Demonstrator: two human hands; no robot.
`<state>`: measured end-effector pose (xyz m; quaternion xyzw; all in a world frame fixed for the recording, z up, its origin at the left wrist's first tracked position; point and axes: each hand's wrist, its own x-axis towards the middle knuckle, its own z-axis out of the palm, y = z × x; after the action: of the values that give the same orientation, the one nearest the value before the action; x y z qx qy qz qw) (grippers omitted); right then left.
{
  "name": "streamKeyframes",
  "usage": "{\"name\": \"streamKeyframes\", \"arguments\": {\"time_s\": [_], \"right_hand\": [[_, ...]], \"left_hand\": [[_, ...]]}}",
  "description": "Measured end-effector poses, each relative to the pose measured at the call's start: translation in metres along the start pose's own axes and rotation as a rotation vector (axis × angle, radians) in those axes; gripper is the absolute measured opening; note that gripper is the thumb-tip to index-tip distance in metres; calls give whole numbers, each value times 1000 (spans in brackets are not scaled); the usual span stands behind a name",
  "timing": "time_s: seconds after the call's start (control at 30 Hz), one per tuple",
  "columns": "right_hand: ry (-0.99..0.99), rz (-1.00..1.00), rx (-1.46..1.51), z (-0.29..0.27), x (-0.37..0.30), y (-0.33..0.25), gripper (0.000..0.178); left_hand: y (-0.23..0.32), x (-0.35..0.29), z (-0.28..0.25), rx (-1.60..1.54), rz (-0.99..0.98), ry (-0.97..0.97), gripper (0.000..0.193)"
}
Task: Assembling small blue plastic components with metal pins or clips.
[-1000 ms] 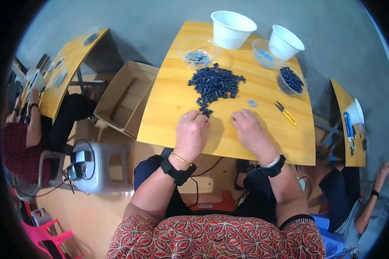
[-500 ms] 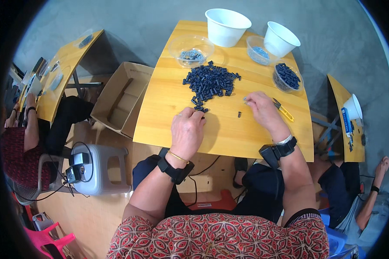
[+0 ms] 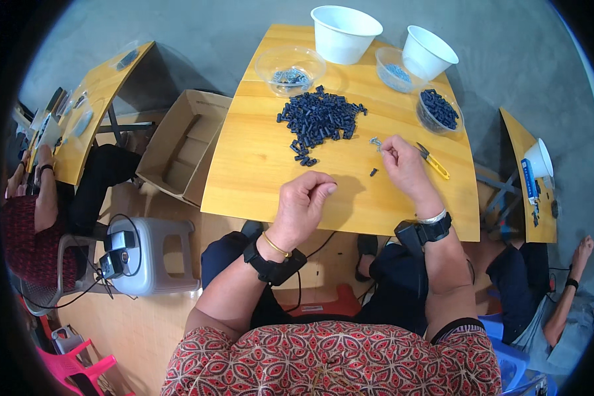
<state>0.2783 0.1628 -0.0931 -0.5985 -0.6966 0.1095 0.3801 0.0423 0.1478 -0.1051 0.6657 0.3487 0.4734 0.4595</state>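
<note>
My left hand (image 3: 305, 206) is closed over the near part of the table, thumb and forefinger pressed together; whatever is in the pinch is too small to make out, though a dark speck shows at the fingertips. Beyond it lies a heap of small dark-blue tubular pieces (image 3: 323, 115). My right hand (image 3: 406, 168) is closed too, fingertips beside a few small metal screws (image 3: 375, 141); its pinch is hidden. One loose dark piece (image 3: 373, 172) lies between my hands. Right of my right hand rest yellow-handled snips (image 3: 435, 165).
Along the table's (image 3: 244, 191) far side stand a clear bowl of metal parts (image 3: 290, 78), two white tubs (image 3: 346, 39) (image 3: 429, 56), a clear bowl of light-blue bits (image 3: 395, 76) and a bowl of dark pieces (image 3: 439, 110). A cardboard box (image 3: 185, 148) stands left. People sit at neighbouring tables.
My left hand has drawn back from the heap's near edge, toward me and slightly right. My right hand has shifted slightly right, uncovering the screws.
</note>
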Motion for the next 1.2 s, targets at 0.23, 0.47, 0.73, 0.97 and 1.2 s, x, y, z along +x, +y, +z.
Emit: {"name": "streamKeyframes", "arguments": {"time_s": [0.23,0.47,0.73,0.97,1.2], "right_hand": [[-11,99,34,-1,-13,-4,11],[-103,248,797,3,-21,-36,5],[-212,268,1165,16,-28,-43,5],[-240,217,1195,20,-27,-54,8],[-182,156,925,24,-29,-59,6]], "left_hand": [[2,-1,4,-396,-283,-121,14],[-10,-2,5,-700,-295,-175,16],[-13,0,7,-829,-311,-131,15],[-15,1,6,-824,-302,-131,13],[-15,-1,6,-838,-284,-147,13]]}}
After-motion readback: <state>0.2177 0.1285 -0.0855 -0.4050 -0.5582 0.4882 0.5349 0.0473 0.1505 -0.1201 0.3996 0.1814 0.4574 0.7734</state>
